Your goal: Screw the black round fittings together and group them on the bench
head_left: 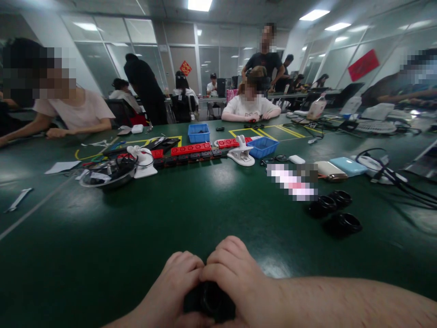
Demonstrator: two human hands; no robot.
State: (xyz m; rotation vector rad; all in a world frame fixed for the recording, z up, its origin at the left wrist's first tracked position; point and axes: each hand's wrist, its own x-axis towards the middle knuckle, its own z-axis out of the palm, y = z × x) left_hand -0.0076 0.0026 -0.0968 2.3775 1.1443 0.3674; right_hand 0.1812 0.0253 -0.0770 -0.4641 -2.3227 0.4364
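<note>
At the near edge of the view, my left hand (184,278) and my right hand (232,273) are closed around a black, round, hollow part (210,298). Its opening faces up toward me, and the fingers hide much of its sides. The hands touch each other over its far side. To the right stand similar black hollow parts: one in front (343,224), and two behind it, touching or nearly so, one left (322,205) and one right (341,198).
Across the green table (153,228) lie a metal bowl of small parts (109,177), white clamps (241,152), red blocks (191,149), blue bins (198,133) and a wrench (19,199). Cables (385,168) and a light-blue case (348,166) are at right. Other people sit around.
</note>
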